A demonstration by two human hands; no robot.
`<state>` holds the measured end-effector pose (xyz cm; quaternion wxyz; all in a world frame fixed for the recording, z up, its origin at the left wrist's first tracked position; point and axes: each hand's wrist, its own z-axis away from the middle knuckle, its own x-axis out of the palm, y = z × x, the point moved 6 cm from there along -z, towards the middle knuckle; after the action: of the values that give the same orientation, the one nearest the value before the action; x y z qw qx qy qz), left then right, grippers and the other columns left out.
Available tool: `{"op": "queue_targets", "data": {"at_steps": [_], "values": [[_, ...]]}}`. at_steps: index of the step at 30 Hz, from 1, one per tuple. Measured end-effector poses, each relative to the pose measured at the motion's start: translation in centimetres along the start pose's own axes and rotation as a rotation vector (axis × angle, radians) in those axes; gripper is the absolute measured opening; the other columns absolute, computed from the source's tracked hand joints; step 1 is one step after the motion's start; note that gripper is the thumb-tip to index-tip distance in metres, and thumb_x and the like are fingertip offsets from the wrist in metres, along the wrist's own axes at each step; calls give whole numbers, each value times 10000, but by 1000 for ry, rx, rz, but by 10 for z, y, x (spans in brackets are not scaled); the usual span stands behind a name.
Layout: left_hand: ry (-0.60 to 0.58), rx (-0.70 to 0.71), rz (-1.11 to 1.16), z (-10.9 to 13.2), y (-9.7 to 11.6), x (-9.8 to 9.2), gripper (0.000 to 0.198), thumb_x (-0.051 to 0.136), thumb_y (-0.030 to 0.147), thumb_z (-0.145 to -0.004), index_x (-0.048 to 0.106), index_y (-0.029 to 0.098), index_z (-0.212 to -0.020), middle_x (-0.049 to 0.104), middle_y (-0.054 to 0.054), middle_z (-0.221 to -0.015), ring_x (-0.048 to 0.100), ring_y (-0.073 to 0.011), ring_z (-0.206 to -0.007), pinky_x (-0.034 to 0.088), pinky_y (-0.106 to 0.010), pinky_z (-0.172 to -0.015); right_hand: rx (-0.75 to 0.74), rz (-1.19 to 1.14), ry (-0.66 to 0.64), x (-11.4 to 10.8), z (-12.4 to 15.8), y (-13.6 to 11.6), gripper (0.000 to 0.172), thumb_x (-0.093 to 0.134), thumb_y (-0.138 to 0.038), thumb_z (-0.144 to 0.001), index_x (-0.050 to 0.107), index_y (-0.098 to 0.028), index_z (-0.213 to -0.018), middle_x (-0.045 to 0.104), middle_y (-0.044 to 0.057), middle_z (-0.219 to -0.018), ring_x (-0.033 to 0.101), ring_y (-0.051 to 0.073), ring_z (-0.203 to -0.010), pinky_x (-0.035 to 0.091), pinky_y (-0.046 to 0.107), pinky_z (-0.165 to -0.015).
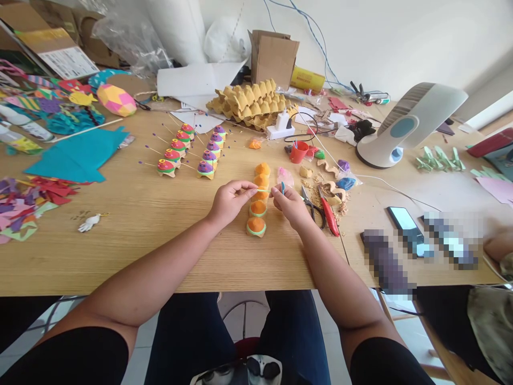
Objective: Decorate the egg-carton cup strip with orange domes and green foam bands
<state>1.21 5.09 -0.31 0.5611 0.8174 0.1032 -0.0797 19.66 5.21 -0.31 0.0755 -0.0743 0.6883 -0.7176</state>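
Observation:
A thin light green strip (pixel 263 190), seemingly modelling clay, is stretched between my two hands. My left hand (pixel 231 202) pinches its left end between thumb and forefinger. With closed fingers, my right hand (pixel 290 204) grips the other end; a small blue tool (pixel 282 186) also sticks up from it. Right below the strip stands a row of egg-carton cups (pixel 257 208) topped with orange clay. Green bands ring the two nearest cups. Part of the middle cups is hidden by the strip and my fingers.
Black scissors (pixel 313 207) and a red-handled cutter (pixel 328 212) lie right of my right hand. Finished-looking red-green (pixel 172 155) and purple (pixel 209 155) carton rows with pins stand left. Behind are egg cartons (pixel 256 101), a power strip (pixel 280 127) and a white fan (pixel 404 125). Phones (pixel 409 230) lie right.

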Motion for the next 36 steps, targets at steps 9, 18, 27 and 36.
{"op": "queue_targets", "data": {"at_steps": [9, 18, 27, 36], "values": [[48, -186, 207, -1, -13, 2, 306, 814, 441, -773, 812, 204, -967, 776, -56, -967, 622, -156, -789, 491, -282, -751, 40, 58, 45, -6, 1, -1, 413, 785, -556, -730, 628, -208, -888, 371, -97, -542, 246, 77, -493, 142, 272, -500], [55, -213, 253, -2, -14, 1, 332, 822, 461, -753, 799, 189, -943, 767, -59, -949, 644, -177, -845, 500, -295, -805, 44, -11, 16, -5, 0, -1, 428, 717, -585, -745, 628, -193, -894, 322, -100, -549, 243, 85, -510, 146, 272, -524], [-36, -158, 90, -3, -9, 0, 278, 774, 423, -812, 803, 189, -960, 784, -66, -972, 670, -187, -857, 510, -306, -814, 98, 317, 106, -11, 3, -5, 256, 712, -444, -794, 676, -200, -864, 365, -81, -561, 255, 87, -511, 192, 277, -521], [-80, -218, 40, -3, -14, -2, 280, 766, 428, -804, 800, 194, -954, 790, -68, -967, 679, -196, -843, 515, -316, -786, 65, 443, 105, -13, 3, -7, 261, 655, -444, -830, 684, -187, -860, 426, -68, -604, 347, 101, -558, 291, 265, -567]]}}
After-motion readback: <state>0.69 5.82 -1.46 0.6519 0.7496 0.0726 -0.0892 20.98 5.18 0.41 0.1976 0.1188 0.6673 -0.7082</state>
